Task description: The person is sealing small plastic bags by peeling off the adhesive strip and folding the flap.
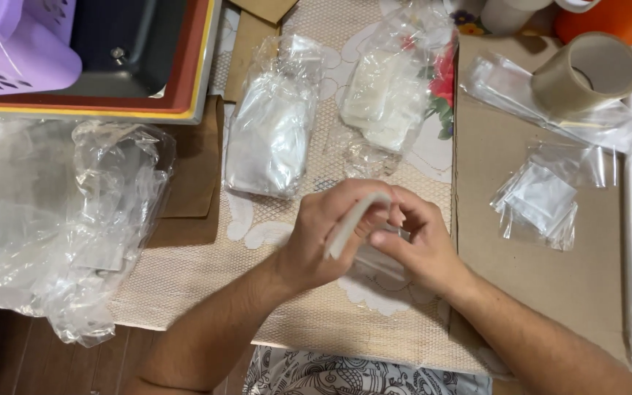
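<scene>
Two bare hands meet over a beige woven mat on the counter. The left hand and right hand both pinch a small, pale, flat plastic packet between their fingers, near the mat's centre. A brown tape roll lies well right of the mat.

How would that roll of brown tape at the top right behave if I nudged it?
The roll of packing tape rests tilted on clear plastic sleeves, so it would probably slide or tip flat. Being round, it might roll if knocked onto its edge. It looks stiff and fairly light.
</scene>
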